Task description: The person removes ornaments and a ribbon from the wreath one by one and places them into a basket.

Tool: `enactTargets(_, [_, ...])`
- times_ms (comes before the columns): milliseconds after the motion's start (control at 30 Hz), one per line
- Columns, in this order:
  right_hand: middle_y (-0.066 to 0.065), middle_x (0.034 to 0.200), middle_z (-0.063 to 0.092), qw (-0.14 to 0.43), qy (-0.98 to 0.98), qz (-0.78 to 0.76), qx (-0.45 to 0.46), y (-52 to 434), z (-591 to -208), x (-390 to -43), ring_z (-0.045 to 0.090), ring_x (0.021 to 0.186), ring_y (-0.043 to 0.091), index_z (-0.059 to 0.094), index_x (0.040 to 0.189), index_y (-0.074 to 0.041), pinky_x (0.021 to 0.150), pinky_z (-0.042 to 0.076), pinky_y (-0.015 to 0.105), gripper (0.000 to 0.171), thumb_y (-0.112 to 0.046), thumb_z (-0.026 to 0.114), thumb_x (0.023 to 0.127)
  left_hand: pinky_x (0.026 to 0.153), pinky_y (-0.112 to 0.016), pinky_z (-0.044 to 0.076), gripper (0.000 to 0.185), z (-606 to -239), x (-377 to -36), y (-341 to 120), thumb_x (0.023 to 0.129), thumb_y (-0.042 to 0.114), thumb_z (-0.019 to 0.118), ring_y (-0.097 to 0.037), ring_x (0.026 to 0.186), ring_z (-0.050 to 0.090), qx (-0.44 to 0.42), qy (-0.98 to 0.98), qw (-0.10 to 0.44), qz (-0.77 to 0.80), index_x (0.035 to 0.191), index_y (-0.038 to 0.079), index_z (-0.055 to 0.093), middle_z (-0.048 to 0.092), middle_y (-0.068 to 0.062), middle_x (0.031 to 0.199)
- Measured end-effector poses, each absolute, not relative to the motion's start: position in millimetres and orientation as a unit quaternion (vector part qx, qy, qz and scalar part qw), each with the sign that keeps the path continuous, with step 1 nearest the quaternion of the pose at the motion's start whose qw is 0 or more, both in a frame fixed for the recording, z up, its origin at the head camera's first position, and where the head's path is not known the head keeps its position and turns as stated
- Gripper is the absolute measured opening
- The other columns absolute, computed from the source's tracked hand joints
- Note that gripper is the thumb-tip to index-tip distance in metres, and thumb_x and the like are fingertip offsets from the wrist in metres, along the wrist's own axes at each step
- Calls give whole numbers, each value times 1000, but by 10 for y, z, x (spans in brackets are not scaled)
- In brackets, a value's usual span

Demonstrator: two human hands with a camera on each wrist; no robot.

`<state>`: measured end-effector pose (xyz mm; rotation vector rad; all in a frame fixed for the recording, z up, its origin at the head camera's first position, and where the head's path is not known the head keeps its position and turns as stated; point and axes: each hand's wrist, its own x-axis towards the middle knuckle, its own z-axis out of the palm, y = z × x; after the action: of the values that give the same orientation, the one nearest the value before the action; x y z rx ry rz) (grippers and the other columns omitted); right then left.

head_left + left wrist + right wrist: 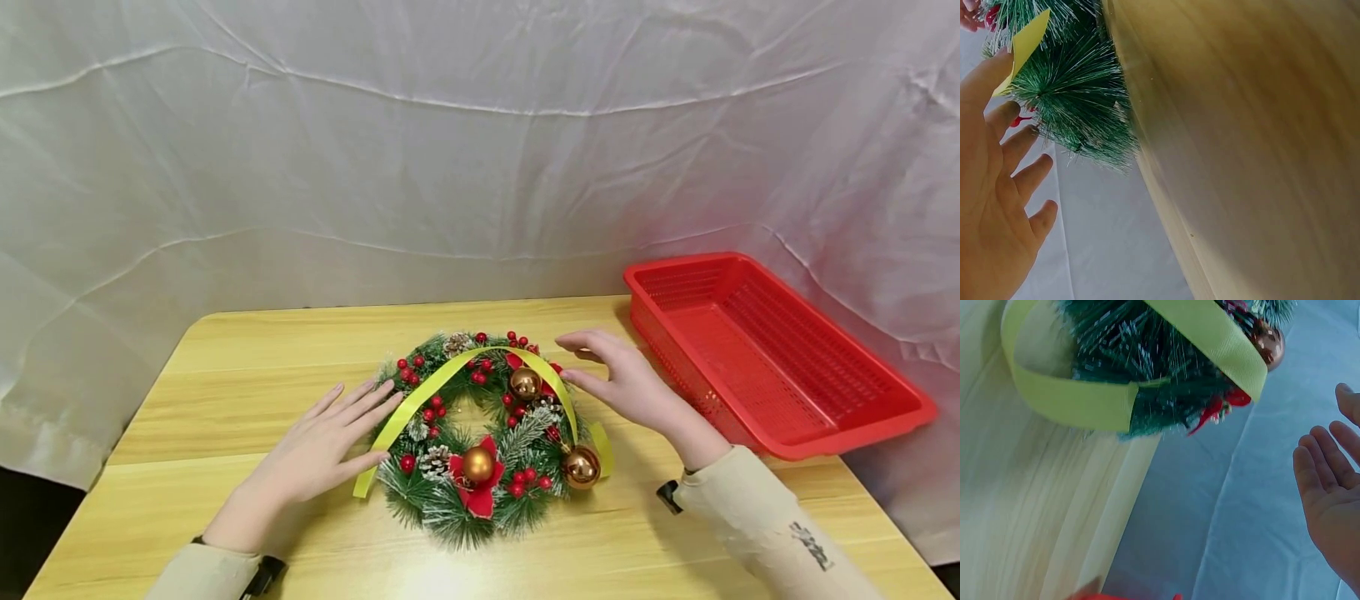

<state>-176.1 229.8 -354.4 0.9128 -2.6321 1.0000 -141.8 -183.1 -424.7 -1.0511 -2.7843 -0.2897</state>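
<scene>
A green Christmas wreath [465, 500] with red berries, pine cones, red flowers and shiny copper-gold balls [581, 467] lies on the table. Over its top arches a yellow ribbon [423, 396], one end at the left side and the other trailing beyond the right edge. My left hand [315, 450] is spread at the wreath's left side, fingertips right at the ribbon and needles. In the left wrist view its palm faces the wreath and the fingers are apart. Just off the upper right edge, my right hand [626, 379] has its fingers loosely bent, with nothing between them.
A red plastic basket [847, 442] with perforated walls stands at the right, partly past the back edge of the wooden table [247, 375]. Pale grey cloth [450, 167] hangs behind the table and along its sides.
</scene>
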Motion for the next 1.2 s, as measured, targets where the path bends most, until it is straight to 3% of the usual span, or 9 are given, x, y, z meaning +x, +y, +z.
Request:
enactTargets(333, [4,126,58,64,-874,341,339,2098,-3613,-1800,54,117,21,57,129,-9,99,45,39,47,-19,72,86,117,-45,3,72,-4227,-1411,-1830,95,57,44,-20,144,13,-351,-929,72,-94,154,25,21,19,2,158])
enactTargets(500, [4,127,58,57,-878,327,344,2015,-3644,-1795,55,113,21,57,130,-8,94,49,41,50,-22,74,85,117,-45,3,72,-4228,-1412,-1827,94,57,46,-20,144,14,-351,-928,76,-95,154,25,21,20,2,158])
enactTargets(1200, [4,125,59,24,-890,295,347,1904,-3831,-1890,53,118,22,57,129,-6,102,42,43,52,-19,77,82,117,-43,1,71,-4251,-1414,-1841,95,58,44,-19,144,12,-347,-931,74,-91,154,26,20,19,2,158])
